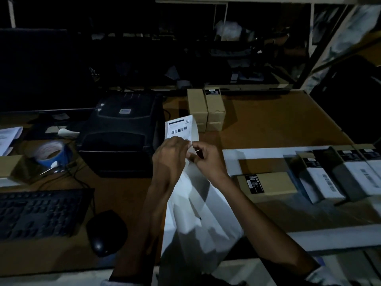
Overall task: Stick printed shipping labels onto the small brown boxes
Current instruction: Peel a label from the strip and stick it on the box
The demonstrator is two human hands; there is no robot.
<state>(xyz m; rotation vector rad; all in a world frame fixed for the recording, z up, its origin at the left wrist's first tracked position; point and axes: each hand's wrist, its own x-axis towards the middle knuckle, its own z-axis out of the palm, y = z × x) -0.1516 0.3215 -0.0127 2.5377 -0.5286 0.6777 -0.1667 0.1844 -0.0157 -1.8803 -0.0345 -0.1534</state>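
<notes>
1. The fingers of the left hand (172, 153) are curled and pinch the lower edge of the printed shipping label (179, 129), whose barcode face stands upright toward the camera. The fingertips of the right hand (204, 159) pinch the white backing paper (194, 129) just behind it, so the two hands meet at one corner, apparently peeling.
2. Below the hands a long white strip of labels or liner (195, 213) hangs down toward the near edge of the desk (278, 120).
3. The small brown boxes (206, 108) stand stacked at the far edge of the desk, beside the black label printer (121, 129). Another brown box (274, 183) lies flat near the right edge, next to white cartons (321, 180).
4. Risks, as I judge them: the light is very dim, so the label could tear or fold onto its own glue while coming off the backing. The dangling strip may snag. A freed label could land crooked or creased on a box.
</notes>
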